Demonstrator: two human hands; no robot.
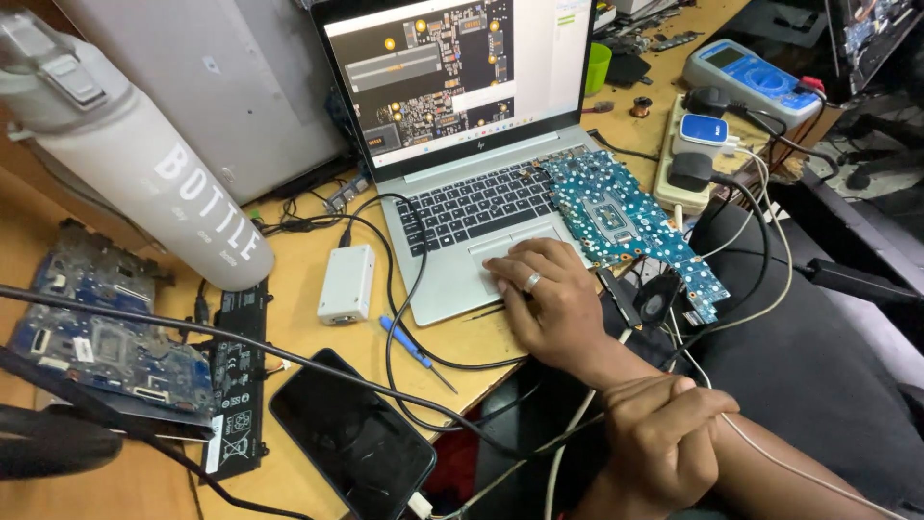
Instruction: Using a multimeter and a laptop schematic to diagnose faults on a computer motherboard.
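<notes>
Right hand [544, 299] flat, fingers loose on laptop [462, 207] touchpad; left hand [664, 438] gripping right wrist. Risk: dragging cables, knocking blue circuit board [626, 221] off.

Pale wooden desk [308, 337] filling left and centre of the frame, grey metal panel [192, 77] leaning at upper left, black padded seat surface [828, 356] at lower right, dark chair parts [866, 125] at upper right, even indoor light
</notes>
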